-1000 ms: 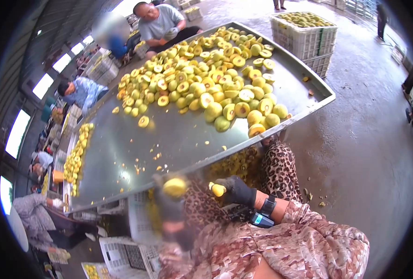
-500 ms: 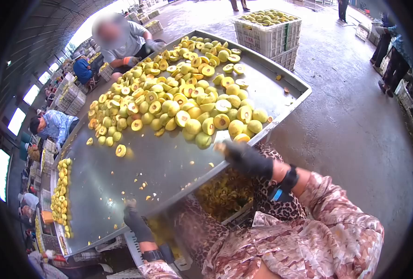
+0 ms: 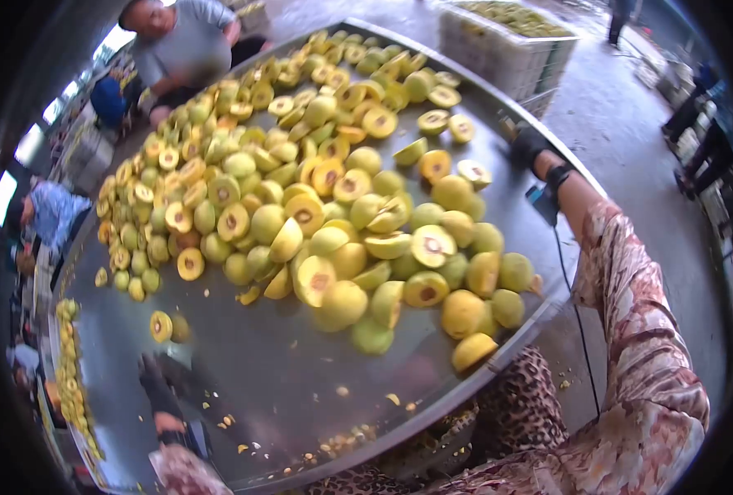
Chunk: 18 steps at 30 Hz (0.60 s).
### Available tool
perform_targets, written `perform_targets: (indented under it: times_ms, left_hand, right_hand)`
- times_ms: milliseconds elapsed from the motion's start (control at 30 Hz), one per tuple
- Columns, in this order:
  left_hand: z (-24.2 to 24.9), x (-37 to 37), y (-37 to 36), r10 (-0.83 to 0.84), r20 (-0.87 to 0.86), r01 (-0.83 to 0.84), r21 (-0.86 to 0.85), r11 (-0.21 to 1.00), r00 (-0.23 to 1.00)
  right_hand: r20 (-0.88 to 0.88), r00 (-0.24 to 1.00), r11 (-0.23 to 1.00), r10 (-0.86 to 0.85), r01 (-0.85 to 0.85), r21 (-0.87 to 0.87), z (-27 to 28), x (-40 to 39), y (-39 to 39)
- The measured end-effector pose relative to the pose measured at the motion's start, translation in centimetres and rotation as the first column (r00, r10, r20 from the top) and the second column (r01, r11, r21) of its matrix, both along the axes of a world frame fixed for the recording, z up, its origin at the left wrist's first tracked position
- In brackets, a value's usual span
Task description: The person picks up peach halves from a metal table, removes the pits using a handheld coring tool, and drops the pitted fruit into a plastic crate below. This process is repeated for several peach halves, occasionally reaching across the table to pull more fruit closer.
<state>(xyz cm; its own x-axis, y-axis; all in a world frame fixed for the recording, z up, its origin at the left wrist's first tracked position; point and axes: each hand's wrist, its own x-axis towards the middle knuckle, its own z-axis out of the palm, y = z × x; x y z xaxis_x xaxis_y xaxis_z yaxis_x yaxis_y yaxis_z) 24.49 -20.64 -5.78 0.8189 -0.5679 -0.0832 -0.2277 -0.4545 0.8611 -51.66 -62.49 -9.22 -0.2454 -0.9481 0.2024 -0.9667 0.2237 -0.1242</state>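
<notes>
A large heap of halved yellow-green stone fruit (image 3: 309, 206), some halves showing brown centres, covers the metal table (image 3: 300, 363). My left hand (image 3: 160, 386), in a dark glove, is low over the table's left part with its fingers stretched out. Just beyond its fingertips lies a cut fruit half (image 3: 161, 327). My right hand (image 3: 528, 147), also dark-gloved, reaches to the far right rim, beside the heap. Motion blurs its fingers, and I cannot make out whether anything is in them.
A row of fruit halves (image 3: 71, 388) runs along the left edge. Small scraps (image 3: 346, 441) lie near the front rim. Across the table sits another person (image 3: 181, 49). A full crate (image 3: 507, 49) stands beyond the right corner. A cord (image 3: 582, 338) hangs below my right wrist.
My right hand has moved from the near rim to the far right side of the table. My left hand has moved further in over the tabletop. The view has shifted closer to the heap.
</notes>
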Motion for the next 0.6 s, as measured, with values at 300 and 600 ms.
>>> perform_targets:
  times_ms: [300, 600]
  left_hand:
    - [-1.5, -5.4, -24.6, -0.663, 0.213, 0.691, -0.101, 0.716, 0.718]
    - [-2.0, -4.5, -30.9, -0.813, 0.137, 0.813, -0.252, 0.524, 0.566]
  right_hand:
    - [0.045, 0.872, 0.850, 0.488, -0.486, 0.205, 1.6, 13.1, -11.8]
    - [-0.034, 0.652, 0.641, 0.757, -0.732, 0.231, 1.1, 24.6, -7.9]
